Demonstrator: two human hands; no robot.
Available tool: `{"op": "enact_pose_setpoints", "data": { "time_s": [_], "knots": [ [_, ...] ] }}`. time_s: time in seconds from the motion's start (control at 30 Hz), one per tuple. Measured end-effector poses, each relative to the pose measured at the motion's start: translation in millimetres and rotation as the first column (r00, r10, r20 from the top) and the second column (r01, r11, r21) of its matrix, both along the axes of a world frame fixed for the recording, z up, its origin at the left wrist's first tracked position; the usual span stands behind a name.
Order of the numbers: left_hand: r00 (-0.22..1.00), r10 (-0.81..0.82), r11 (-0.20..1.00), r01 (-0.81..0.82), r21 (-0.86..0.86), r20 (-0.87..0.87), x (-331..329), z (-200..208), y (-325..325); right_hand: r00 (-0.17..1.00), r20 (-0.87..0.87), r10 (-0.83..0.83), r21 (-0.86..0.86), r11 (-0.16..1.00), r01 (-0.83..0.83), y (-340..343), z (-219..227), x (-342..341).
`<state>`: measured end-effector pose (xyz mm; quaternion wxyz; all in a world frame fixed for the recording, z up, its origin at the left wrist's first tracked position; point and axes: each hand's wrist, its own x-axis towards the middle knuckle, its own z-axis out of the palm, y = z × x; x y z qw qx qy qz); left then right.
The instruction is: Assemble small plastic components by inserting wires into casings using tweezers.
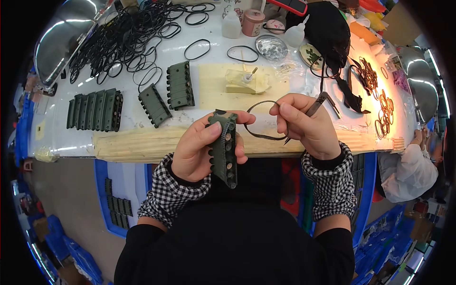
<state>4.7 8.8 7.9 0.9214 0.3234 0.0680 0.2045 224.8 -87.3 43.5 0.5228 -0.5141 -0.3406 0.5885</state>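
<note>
My left hand (192,145) is closed around a dark green model tank piece (219,159), held upright above the table's front edge. Small round wheels line its right side, and a black band seems to run along that side. Between the thumb and fingers of my right hand (311,124) is a thin black toothed rubber track (260,137), hanging as an open loop. The loop's left end meets my left index finger. Dark tweezers (317,103) are tucked in the same right hand, tips mostly hidden.
Similar green pieces (95,110) stand in a row at left, with two more (180,85) nearer the middle. Black loops (128,38) pile up at the back left. A taped yellowish block (247,81) holds a small upright stick. Squeeze bottles (231,24) stand behind; a person (409,173) sits at right.
</note>
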Motion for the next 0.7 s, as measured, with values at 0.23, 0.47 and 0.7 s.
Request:
{"op": "enact_pose_setpoints", "data": {
  "time_s": [0.23, 0.47, 0.7],
  "knots": [
    [0.997, -0.031, 0.999, 0.031, 0.008, 0.066, -6, -4, 3, 0.994, 0.112, -0.003, 0.016, 1.0, 0.001, -6, -5, -11],
    [0.999, -0.015, 0.999, 0.014, -0.034, -0.033, -2, 2, -2, 0.994, 0.106, 0.019, 0.011, 1.0, -0.02, -9, -3, -14],
    [0.999, 0.047, 0.981, -0.051, -0.189, -0.028, 3, 6, -7, 0.993, 0.113, 0.022, -0.014, 1.0, -0.021, -8, -6, -17]
  ]
}}
